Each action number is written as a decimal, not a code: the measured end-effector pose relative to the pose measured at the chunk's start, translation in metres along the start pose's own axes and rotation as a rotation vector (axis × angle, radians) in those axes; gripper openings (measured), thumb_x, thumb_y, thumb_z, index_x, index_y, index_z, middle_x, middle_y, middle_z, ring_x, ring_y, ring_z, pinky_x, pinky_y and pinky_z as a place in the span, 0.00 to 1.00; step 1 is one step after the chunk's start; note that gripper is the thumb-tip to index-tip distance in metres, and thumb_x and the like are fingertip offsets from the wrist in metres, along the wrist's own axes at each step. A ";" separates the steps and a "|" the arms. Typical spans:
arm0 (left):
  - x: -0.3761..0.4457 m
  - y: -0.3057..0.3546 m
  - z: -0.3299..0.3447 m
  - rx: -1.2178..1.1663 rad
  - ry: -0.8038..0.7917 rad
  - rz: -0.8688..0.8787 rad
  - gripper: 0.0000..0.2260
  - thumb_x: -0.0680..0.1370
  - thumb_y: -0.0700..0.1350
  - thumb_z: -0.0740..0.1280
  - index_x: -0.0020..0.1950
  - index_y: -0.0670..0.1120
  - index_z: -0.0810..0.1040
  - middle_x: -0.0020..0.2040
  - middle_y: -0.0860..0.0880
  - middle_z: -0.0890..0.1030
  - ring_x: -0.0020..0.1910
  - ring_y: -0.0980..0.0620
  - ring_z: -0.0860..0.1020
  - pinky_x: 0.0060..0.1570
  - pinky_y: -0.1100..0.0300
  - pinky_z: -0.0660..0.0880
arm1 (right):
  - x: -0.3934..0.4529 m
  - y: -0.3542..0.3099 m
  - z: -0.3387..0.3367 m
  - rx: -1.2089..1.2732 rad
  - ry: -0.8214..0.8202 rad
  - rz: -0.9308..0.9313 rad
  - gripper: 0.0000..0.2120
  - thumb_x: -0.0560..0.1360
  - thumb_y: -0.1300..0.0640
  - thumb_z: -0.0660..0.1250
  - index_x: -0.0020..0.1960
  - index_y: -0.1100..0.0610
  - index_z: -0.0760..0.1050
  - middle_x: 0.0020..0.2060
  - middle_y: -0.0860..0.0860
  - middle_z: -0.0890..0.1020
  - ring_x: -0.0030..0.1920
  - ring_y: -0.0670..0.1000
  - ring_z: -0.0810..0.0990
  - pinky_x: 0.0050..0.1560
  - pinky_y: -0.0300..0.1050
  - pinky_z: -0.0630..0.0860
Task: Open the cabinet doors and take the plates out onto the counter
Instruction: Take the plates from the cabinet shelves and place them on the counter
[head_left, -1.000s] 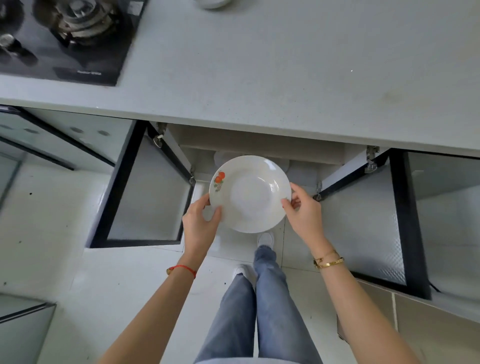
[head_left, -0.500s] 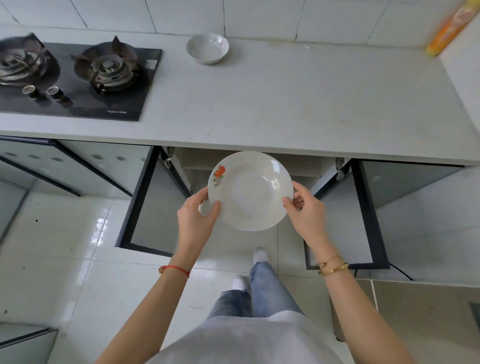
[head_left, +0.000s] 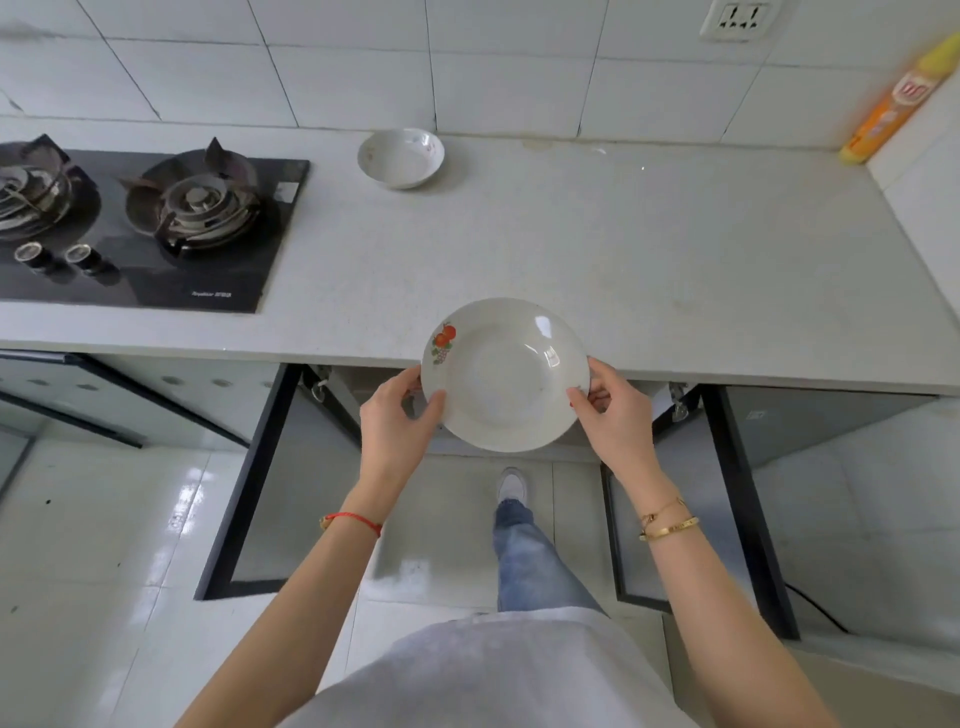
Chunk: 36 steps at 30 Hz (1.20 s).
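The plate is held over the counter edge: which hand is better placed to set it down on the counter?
Probably neither alone. The left hand and the right hand hold opposite rims of the plate, so both can lower it together onto the bare counter just ahead.

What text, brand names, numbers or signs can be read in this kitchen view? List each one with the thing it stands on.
Gas hob: a small white brand line on its front glass edge, too small to read.
Spray can: a red and white logo on the label, too blurred to read.
Wall socket: no lettering visible.
Plate held in both hands: only a fruit picture on the rim, no words.
Bowl: faint decoration, no text.
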<state>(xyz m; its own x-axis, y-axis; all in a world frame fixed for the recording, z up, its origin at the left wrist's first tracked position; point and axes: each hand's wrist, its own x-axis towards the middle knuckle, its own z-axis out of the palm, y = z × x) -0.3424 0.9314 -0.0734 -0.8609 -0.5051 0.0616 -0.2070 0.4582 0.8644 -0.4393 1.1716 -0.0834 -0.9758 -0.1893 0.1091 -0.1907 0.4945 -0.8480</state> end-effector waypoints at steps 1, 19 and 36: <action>0.012 0.001 0.005 -0.004 0.000 -0.010 0.14 0.73 0.47 0.70 0.59 0.53 0.80 0.46 0.64 0.81 0.48 0.64 0.79 0.45 0.77 0.71 | 0.014 0.003 0.000 0.000 -0.006 -0.003 0.18 0.74 0.59 0.69 0.64 0.52 0.75 0.36 0.49 0.81 0.38 0.44 0.78 0.42 0.26 0.74; 0.301 0.040 0.118 0.018 0.053 -0.084 0.13 0.73 0.42 0.72 0.57 0.49 0.82 0.49 0.58 0.82 0.46 0.64 0.77 0.45 0.81 0.67 | 0.344 0.040 0.018 -0.032 -0.061 -0.018 0.14 0.72 0.60 0.69 0.57 0.52 0.77 0.33 0.56 0.78 0.35 0.54 0.78 0.41 0.42 0.76; 0.484 -0.012 0.172 0.053 -0.030 -0.221 0.13 0.74 0.42 0.72 0.57 0.47 0.82 0.48 0.53 0.84 0.49 0.55 0.79 0.53 0.63 0.72 | 0.522 0.080 0.098 -0.122 -0.181 0.046 0.14 0.75 0.60 0.67 0.60 0.55 0.76 0.35 0.57 0.80 0.38 0.54 0.79 0.42 0.46 0.79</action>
<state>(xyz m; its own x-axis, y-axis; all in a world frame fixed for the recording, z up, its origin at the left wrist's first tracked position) -0.8367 0.8073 -0.1393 -0.8049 -0.5762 -0.1417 -0.4156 0.3770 0.8277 -0.9534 1.0298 -0.1453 -0.9508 -0.3082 -0.0328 -0.1687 0.6034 -0.7794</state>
